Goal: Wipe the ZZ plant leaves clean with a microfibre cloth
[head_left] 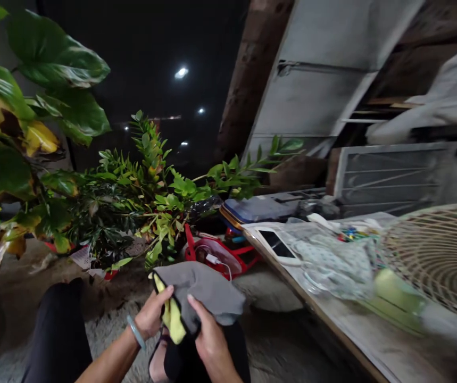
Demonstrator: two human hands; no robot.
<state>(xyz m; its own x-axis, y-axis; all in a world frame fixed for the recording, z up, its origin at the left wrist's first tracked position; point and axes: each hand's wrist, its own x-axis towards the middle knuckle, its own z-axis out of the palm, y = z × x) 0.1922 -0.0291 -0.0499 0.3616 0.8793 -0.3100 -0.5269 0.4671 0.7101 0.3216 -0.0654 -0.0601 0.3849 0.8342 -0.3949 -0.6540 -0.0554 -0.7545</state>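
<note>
A two-sided cloth (208,290), grey on one face and yellow on the other with a dark edge, is held over my lap. On its left, my left hand (152,314) pinches the folded part where the yellow shows, thumb on top. My right hand (210,330) grips the near edge of the grey side, its thumb lying on the fabric. The fingers under the cloth are hidden. A pale bangle (136,332) circles my left wrist. Just beyond the cloth stands a red basket (190,244) with a white plug and cable in it.
Leafy potted plants (148,186) fill the left and the far side. To the right, a table (332,324) carries a white phone (278,246), a patterned plastic bag (332,263), a yellow-green object (398,298) and a round fan (439,255). A window-like panel (388,178) leans behind.
</note>
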